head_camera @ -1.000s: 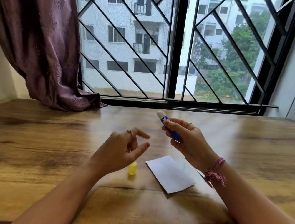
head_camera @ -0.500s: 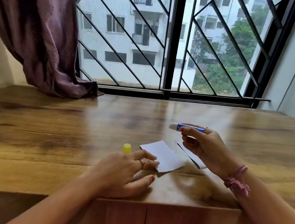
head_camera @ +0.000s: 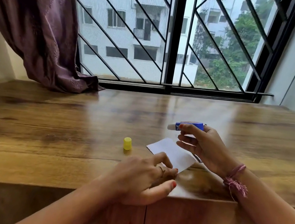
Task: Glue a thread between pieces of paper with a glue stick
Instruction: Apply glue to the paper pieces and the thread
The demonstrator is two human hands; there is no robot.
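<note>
Indoors, wooden table (head_camera: 60,136) beside window (head_camera: 174,38).

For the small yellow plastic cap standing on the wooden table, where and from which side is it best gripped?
Probably from above, pinching the ribbed side wall of the small yellow plastic cap. It stands upright and alone on the wooden table, left of the white paper piece, so opposite sides look reachable.

Left of the paper (head_camera: 172,153) only the cap (head_camera: 127,143) stands; bare bench (head_camera: 41,133) lies beyond it.
</note>
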